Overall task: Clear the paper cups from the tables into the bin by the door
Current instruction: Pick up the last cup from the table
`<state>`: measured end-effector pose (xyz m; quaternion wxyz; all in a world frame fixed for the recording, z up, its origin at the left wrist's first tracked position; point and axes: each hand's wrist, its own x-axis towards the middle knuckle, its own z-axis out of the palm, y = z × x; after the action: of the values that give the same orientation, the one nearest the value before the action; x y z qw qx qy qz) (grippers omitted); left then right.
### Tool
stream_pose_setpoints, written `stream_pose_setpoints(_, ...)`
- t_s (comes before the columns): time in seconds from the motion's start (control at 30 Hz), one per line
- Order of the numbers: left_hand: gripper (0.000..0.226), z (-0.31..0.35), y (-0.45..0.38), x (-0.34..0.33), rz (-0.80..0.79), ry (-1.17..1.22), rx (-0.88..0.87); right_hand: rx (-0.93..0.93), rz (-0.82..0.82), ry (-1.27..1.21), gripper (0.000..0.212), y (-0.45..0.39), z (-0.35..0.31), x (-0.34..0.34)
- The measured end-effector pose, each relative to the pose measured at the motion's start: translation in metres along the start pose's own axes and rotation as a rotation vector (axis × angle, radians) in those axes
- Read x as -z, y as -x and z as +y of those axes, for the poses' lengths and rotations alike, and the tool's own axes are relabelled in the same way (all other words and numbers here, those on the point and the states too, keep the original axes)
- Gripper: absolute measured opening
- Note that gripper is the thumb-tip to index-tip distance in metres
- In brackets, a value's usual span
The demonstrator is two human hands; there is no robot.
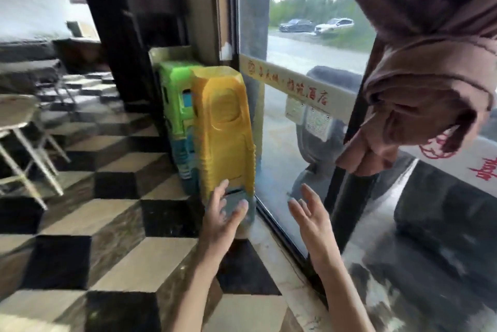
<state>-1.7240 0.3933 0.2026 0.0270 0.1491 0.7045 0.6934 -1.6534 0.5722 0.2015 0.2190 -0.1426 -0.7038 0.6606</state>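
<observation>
Beside glass door (295, 121): left hand (223, 217) fingers spread at yellow bin (223, 127); right hand (313, 220) fingers apart, empty.

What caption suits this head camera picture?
Both empty hands, left hand and right hand, reach toward stacked yellow stools beside the glass door.

Your left hand (224, 217) is spread open, fingertips against the grey lower part of the yellow bin (223, 127) standing by the glass door (301, 95). Your right hand (313, 220) is open too, empty, just right of it. A green bin (174, 97) stands behind on the checkered floor (107, 224).
</observation>
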Motion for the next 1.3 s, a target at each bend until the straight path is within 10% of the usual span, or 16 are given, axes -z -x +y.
stream_pose_setpoints(0.43, 0.086, 0.012, 0.104, 0.394, 0.726, -0.065, 0.044, 0.083, -0.745, -0.07, 0.079, 0.084, -0.032, -0.418)
stream_pose_setpoints(0.67, 0.046, -0.007, 0.149, 0.517, 1.045, -0.072, 0.079, 0.044, -1.038, -0.1, 0.069, 0.131, -0.022, -0.572)
stream_pose_setpoints(1.3, 0.075, -0.101, 0.046, 0.706, 1.252, -0.224, 0.439, -0.159, -1.268, 0.04, 0.072, 0.069, 0.059, -0.829)
